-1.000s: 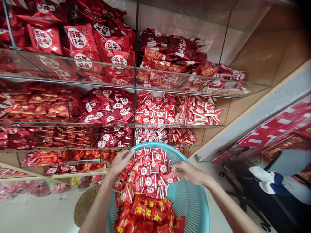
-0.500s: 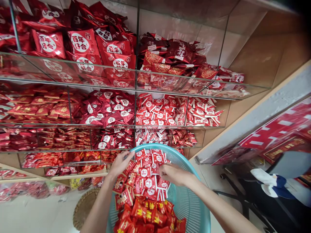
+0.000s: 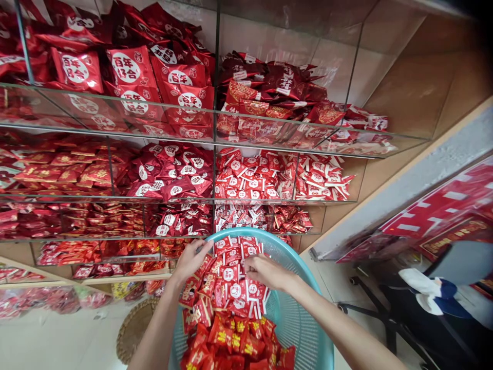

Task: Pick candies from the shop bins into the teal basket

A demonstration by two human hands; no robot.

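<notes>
Hands, left hand [image 3: 191, 258] and right hand [image 3: 265, 271], lie open on packets [image 3: 234, 280] in basket [image 3: 304, 318] below shelves [image 3: 215, 200].

Heaped in a teal mesh basket [image 3: 304, 318]: small red-and-white candy packets [image 3: 234, 280] with round white labels at the far end, under both hands, and shiny red packets with gold characters [image 3: 234, 341] piled nearer.

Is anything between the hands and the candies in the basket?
No. Both hands already rest on the red-and-white candy packets: the left hand at the pile's left edge, the right hand on top, inside the teal basket.
</notes>
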